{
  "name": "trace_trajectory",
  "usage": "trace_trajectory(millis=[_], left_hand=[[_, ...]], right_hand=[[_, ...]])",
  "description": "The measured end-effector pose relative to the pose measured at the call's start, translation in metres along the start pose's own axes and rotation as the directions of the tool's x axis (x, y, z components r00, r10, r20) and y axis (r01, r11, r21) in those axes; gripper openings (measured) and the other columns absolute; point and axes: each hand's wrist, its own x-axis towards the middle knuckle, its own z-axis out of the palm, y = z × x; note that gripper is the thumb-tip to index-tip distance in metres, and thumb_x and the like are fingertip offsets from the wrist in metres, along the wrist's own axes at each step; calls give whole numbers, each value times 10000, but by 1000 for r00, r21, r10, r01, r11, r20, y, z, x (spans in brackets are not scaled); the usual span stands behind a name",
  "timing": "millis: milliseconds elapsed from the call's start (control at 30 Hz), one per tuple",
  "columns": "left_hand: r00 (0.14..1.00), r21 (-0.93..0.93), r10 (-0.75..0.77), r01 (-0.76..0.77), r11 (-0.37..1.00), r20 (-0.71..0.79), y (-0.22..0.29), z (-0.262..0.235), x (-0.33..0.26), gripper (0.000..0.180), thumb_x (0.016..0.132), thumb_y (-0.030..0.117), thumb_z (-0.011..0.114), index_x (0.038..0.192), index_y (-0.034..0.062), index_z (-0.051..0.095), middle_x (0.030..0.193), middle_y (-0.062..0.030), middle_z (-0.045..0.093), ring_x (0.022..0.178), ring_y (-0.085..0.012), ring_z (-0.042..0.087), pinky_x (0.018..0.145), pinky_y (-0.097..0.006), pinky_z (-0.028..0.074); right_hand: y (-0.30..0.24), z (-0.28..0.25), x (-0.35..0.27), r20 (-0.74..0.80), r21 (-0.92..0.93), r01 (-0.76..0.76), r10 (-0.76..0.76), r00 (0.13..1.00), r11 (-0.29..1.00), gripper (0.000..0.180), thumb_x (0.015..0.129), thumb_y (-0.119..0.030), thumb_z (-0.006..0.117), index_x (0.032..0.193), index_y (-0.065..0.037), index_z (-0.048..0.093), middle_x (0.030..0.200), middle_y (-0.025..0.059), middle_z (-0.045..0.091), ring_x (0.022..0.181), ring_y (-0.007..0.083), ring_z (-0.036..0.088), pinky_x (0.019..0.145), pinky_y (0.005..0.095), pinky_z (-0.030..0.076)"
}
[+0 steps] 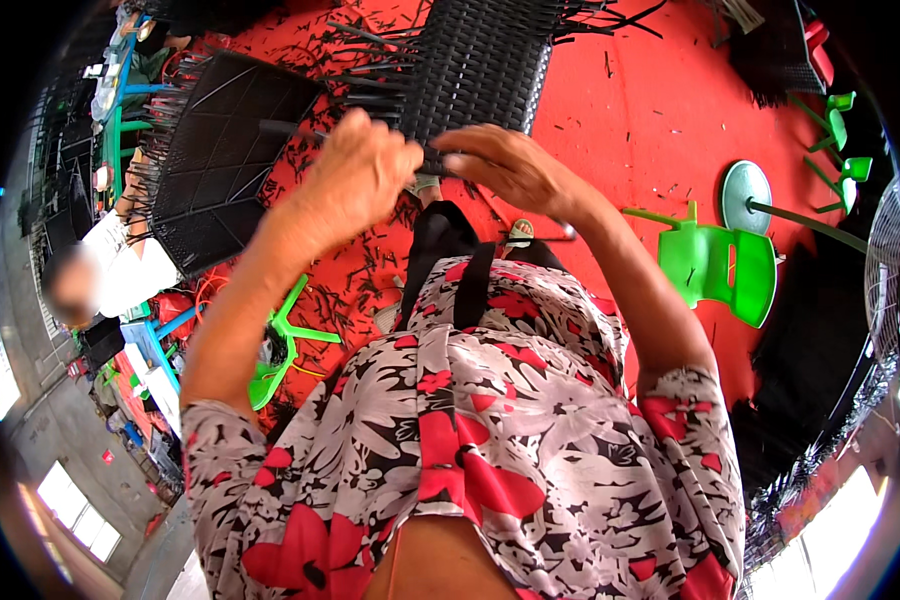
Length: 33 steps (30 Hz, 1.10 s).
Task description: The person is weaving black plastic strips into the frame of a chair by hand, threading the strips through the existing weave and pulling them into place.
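In front of me stands a black woven wicker piece (480, 75), its loose strip ends sticking out at the sides. My left hand (365, 165) is closed in a fist at its near edge. A dark, flat strip-like piece (282, 129) juts out to the left of that fist; what the fingers hold is hidden. My right hand (515, 170) is held beside the left, near the same edge. Its fingers stretch toward the left, with the thumb apart from them, and nothing shows plainly between them.
Another black wicker panel (225, 150) with bristling strip ends stands at the left, near a co-worker in white (130, 265). Green plastic chairs (715, 265) stand to the right and lower left (285, 340). A round-based stand (745, 197) lies at right. Black scraps litter the red floor (630, 110).
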Motion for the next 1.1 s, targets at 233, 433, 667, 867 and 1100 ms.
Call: trace_trajectory(millis=[233,433,667,867,1100], left_hand=[[997,248,62,-49,967,-47,-10,-109,53,115,744,123,648,674,62,581,663,-36,521,725,-185,518,934,-391,328],[592,-111,-148,99,989,-792,-8,-96,50,152,792,90,642,927,26,610,779,-76,607,734,-176,575,734,-347,464],[388,-920,-849,-7,-391,358,47,134,-13,319,808,31,630,1088,7,479,976,-83,564,836,-171,591,748,-319,518],[326,-736,-822,-371,-566,467,58,207,-2,287,792,-12,601,1044,40,473,942,-75,563,897,-226,574,861,-405,471],[587,-504,-699,-494,-709,409,57,203,7,350,768,-32,566,1097,64,493,1066,-60,562,1024,-225,545,943,-441,392]], right_hand=[[-18,-27,62,174,484,-145,68,982,863,390,936,-359,504,1065,-9,620,852,62,659,838,124,615,831,275,465],[-72,-59,60,-119,398,-199,265,957,896,191,914,-186,528,869,-11,590,630,18,555,528,83,484,498,245,378],[-14,-61,-26,-273,-97,-456,417,867,885,254,874,-129,470,1054,-16,607,604,103,516,536,132,491,528,293,415],[8,-24,-67,-255,-205,-524,472,844,827,172,868,-129,527,959,-25,628,606,122,508,530,170,479,515,309,407],[9,-2,-54,-226,-40,-656,633,741,754,151,883,-138,559,898,8,597,633,-28,460,570,34,386,503,228,338]])
